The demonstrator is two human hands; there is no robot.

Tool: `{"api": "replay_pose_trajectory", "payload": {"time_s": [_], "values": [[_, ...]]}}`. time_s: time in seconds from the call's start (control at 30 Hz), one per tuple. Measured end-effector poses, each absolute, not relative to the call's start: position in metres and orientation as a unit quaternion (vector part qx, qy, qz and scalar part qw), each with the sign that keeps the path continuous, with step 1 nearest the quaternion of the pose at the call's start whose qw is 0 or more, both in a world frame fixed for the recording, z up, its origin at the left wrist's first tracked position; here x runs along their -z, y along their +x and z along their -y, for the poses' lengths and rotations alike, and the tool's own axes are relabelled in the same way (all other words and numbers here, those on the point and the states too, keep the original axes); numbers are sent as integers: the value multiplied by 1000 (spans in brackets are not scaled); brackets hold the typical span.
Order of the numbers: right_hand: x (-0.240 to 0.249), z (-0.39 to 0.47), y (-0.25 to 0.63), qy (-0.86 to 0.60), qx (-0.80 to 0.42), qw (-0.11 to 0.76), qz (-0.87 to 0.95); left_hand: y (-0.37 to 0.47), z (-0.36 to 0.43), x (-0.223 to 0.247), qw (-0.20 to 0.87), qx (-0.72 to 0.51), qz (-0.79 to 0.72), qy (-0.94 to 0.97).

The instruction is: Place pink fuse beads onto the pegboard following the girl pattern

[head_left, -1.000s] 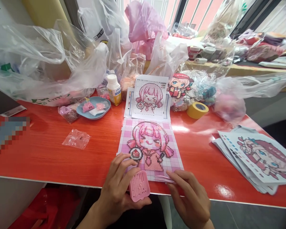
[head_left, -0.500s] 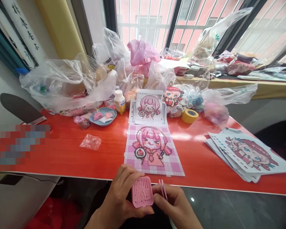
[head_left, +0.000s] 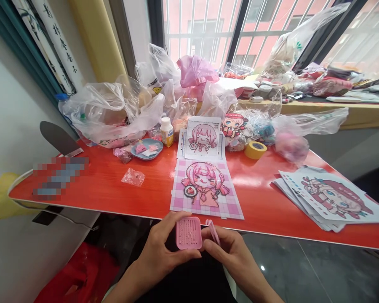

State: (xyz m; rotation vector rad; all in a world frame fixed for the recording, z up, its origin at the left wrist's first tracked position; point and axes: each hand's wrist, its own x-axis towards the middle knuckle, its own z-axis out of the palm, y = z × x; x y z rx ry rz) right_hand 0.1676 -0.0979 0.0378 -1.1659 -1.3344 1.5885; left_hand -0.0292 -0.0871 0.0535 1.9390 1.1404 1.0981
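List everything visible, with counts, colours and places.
table: one, red, centre
window: one, dark, back
sill items: many, mixed, back right
plastic bags: many, white, pink, back
plate: one, blue, left
bottle: one, white-yellow, beside plate
tape: one, yellow, right
stacked papers: several, white, right
charts: two visible, white, centre
bead design: one, pink, centre
packet: one, clear, left
grooved tray: one, pink, front
tweezers: one, pink, front
left hand: one, bare, on tray
right hand: one, bare, on tweezers
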Motion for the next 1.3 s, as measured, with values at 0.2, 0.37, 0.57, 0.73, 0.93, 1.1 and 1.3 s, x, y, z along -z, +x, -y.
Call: {"api": "replay_pose_trajectory", "payload": {"time_s": [0.2,0.37,0.57,0.73,0.93,1.1,1.3], "values": [[-29,94,182,-507,-572,403,503,-33,84,-58,398,-380,-512,660],[-30,91,183,-515,-570,404,497,-37,75,-63,374,-406,-531,643],[-30,90,185,-517,-582,406,478,-34,70,-60,429,-394,-534,613],[-33,89,185,-536,-582,406,457,-34,67,-59,444,-390,-549,591],[-34,88,183,-554,-574,425,428,-34,61,-59,428,-412,-537,599],[-31,86,186,-570,-547,435,433,-38,53,-51,381,-414,-552,615],[-24,83,197,-578,-527,432,449,-39,48,-45,393,-402,-550,617]]}}
